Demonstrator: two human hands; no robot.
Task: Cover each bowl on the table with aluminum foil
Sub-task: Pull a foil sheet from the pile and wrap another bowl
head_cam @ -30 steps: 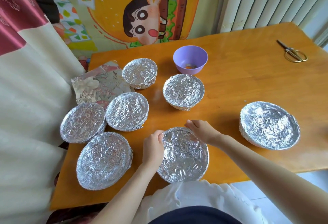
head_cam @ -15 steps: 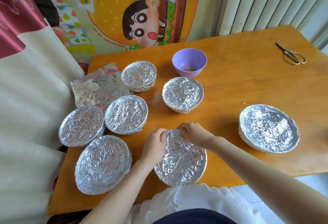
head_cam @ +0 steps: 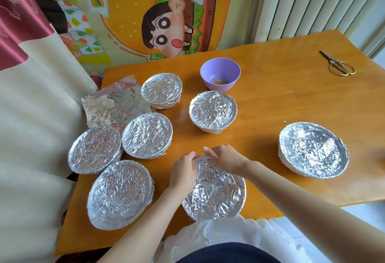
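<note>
An orange, glossy wooden table [head_cam: 291, 100] carries seven round bowls wrapped in crinkled silver foil. The near bowl [head_cam: 216, 194] sits at the table's near edge, its foil skin creased and dented inward across the top. The left hand [head_cam: 183, 171] curls its fingers over the bowl's far-left rim and grips the foil there. The right hand [head_cam: 227, 158] lies over the far rim with its fingers bent down onto the foil edge; its thumb is hidden. The two hands nearly meet at the rim.

Toward the left edge stand a large wrapped bowl [head_cam: 120, 194], a second one [head_cam: 94, 149] and a third [head_cam: 146, 134], close together, the last two touching. A smaller wrapped bowl [head_cam: 161, 89] stands near the far-left corner, partly on a loose wrinkled foil sheet [head_cam: 112, 104] that overhangs the left edge. A deeper wrapped bowl [head_cam: 212, 110] stands mid-table, and a wide shallow one [head_cam: 313, 149] toward the right edge.

A smooth purple plastic bowl [head_cam: 220, 74], uncovered, stands near the far edge with small orange bits inside. Brass-handled scissors [head_cam: 338, 64] lie near the far-right corner.
</note>
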